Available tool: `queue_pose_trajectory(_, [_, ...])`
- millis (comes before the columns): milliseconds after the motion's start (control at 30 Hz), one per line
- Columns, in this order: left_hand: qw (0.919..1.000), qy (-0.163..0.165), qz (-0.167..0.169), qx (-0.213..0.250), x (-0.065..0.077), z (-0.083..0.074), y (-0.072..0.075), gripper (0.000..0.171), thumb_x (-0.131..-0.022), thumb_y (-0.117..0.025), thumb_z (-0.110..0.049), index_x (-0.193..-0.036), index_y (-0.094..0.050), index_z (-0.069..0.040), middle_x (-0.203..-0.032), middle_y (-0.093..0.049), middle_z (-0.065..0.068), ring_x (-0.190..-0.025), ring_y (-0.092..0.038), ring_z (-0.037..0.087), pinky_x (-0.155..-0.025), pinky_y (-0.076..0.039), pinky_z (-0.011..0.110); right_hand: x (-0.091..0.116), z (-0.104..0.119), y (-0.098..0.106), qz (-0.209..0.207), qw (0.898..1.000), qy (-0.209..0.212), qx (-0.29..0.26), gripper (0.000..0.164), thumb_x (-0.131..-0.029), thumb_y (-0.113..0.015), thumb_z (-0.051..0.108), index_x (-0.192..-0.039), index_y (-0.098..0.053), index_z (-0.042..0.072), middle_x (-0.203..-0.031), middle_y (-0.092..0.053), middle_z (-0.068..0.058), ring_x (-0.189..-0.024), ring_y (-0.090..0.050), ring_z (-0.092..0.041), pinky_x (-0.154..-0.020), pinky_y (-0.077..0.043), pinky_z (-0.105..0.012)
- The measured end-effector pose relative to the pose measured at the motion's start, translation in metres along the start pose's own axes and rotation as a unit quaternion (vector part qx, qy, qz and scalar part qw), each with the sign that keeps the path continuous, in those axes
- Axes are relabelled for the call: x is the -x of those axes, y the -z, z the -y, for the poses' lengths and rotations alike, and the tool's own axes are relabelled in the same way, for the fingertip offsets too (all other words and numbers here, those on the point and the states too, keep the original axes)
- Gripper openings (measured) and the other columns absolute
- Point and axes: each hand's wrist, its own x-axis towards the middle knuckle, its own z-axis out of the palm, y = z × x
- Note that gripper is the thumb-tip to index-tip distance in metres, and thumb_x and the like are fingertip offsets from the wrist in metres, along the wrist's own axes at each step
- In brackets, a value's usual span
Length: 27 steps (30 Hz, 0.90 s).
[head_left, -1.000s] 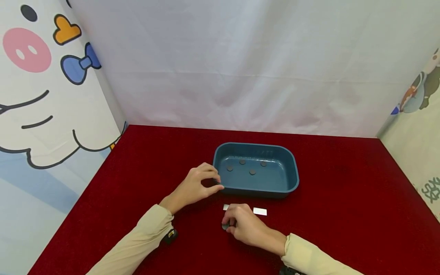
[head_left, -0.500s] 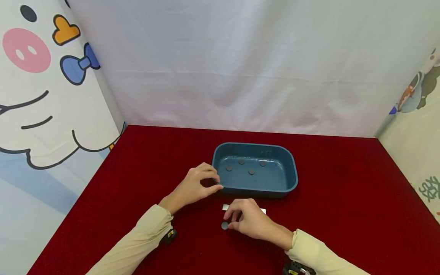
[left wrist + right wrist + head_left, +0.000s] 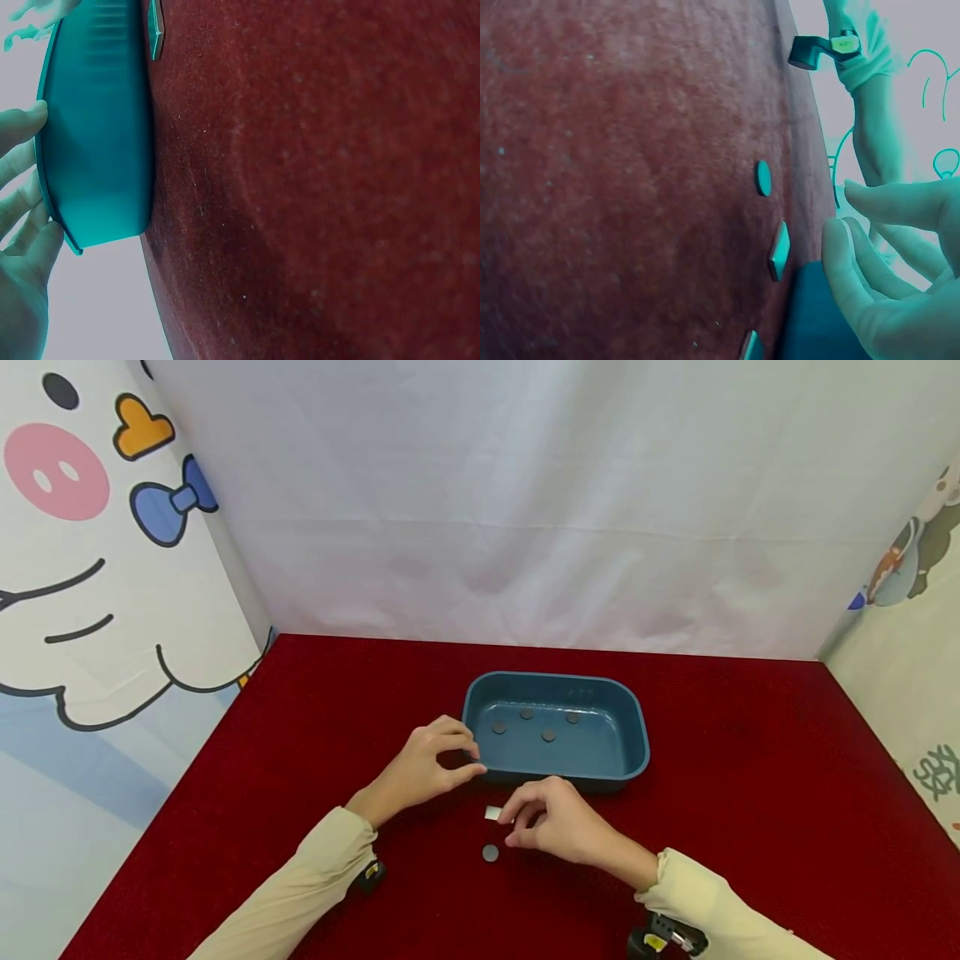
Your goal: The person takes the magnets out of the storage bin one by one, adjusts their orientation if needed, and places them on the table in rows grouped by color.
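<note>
My left hand [image 3: 423,767] grips the glossy, round-cornered blue tray [image 3: 592,752] at its near-left corner. In front of the tray, my right hand [image 3: 561,822] curves, thumb and fingertips apart, near a flat grey disc [image 3: 491,853] on fuzzy red cloth [image 3: 735,827].

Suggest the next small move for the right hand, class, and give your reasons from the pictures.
Probably reach the right hand into the blue, rounded-corner, plastic-looking tray for another small round grey disc. It is empty and has drawn back from the matching disc on the red cloth; four discs lie in the tray, and the left hand holds its rim.
</note>
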Motion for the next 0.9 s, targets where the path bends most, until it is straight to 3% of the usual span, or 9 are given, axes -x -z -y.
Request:
queue_pose_trajectory(200, [1.0, -0.004, -0.002, -0.002, 0.0, 0.0, 0.0, 0.012, -0.078, -0.079, -0.022, -0.083, -0.071, -0.014, -0.095, -0.062, -0.002, -0.094, -0.054, 0.013, -0.08, -0.05, 0.03, 0.0, 0.004, 0.011, 0.002, 0.999, -0.026, -0.019, 0.015, -0.079, -0.073, 0.0, -0.094, -0.07, -0.001, -0.073, -0.067, -0.006, -0.065, -0.062, -0.02, -0.057, -0.05, -0.027])
queue_pose_trajectory(533, [1.0, 0.001, 0.003, 0.002, 0.0, 0.0, 0.0, 0.013, -0.078, -0.079, -0.021, -0.084, -0.071, -0.013, -0.096, -0.062, 0.0, -0.094, -0.055, 0.014, -0.08, -0.05, 0.03, 0.001, 0.007, 0.025, -0.005, 0.998, -0.039, -0.057, 0.017, -0.081, -0.072, 0.001, -0.096, -0.069, -0.002, -0.076, -0.068, -0.012, -0.072, -0.062, -0.04, -0.064, -0.053, -0.044])
queue_pose_trajectory(900, [1.0, -0.005, 0.001, 0.003, 0.001, 0.001, -0.001, 0.014, -0.078, -0.079, -0.022, -0.084, -0.072, -0.012, -0.096, -0.062, -0.001, -0.093, -0.054, 0.014, -0.079, -0.05, 0.029, -0.001, 0.01, 0.041, -0.036, 0.995, -0.045, -0.076, 0.016, -0.081, -0.073, 0.003, -0.096, -0.07, 0.002, -0.082, -0.069, -0.014, -0.072, -0.061, -0.039, -0.068, -0.053, -0.046])
